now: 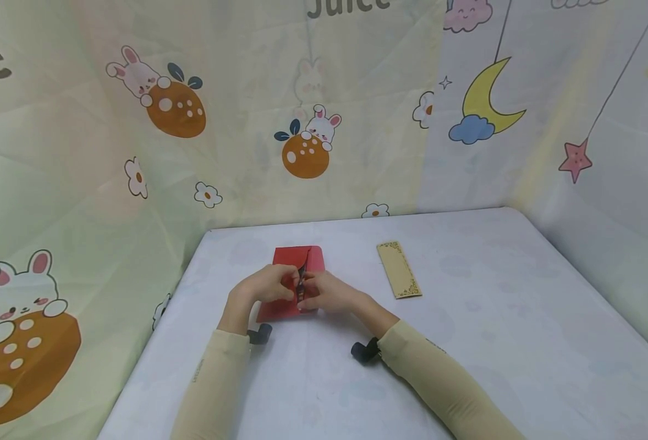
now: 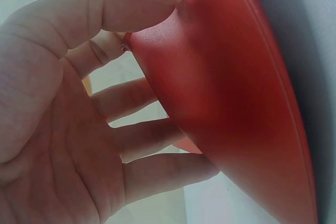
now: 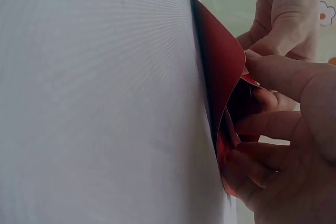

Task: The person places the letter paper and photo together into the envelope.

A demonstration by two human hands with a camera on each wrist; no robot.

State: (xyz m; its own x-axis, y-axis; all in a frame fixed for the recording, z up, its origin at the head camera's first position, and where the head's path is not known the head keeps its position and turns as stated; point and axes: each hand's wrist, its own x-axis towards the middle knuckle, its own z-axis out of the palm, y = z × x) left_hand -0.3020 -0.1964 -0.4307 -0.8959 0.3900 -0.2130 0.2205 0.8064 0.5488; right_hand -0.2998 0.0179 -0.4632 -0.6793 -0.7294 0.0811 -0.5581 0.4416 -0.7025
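A red paper envelope (image 1: 288, 255) lies on the table toward its far left, its mouth spread apart with a dark gap between the hands. My left hand (image 1: 271, 284) pinches one side of that mouth; in the left wrist view the thumb presses the outer face of the bowed envelope (image 2: 231, 93) and the other fingers reach behind its edge. From the other side, my right hand (image 1: 332, 292) grips the opposite edge. The right wrist view has the thumb on the curved red paper (image 3: 218, 51) and the other fingers at the opening. The envelope's inside is mostly hidden.
To the right of the envelope lies a flat gold rectangular piece (image 1: 399, 270) with ornate corners. A white cloth covers the table (image 1: 494, 318). Printed curtains (image 1: 247, 73) stand behind it and along both sides. Black wrist devices (image 1: 365, 352) sit at the sleeve cuffs.
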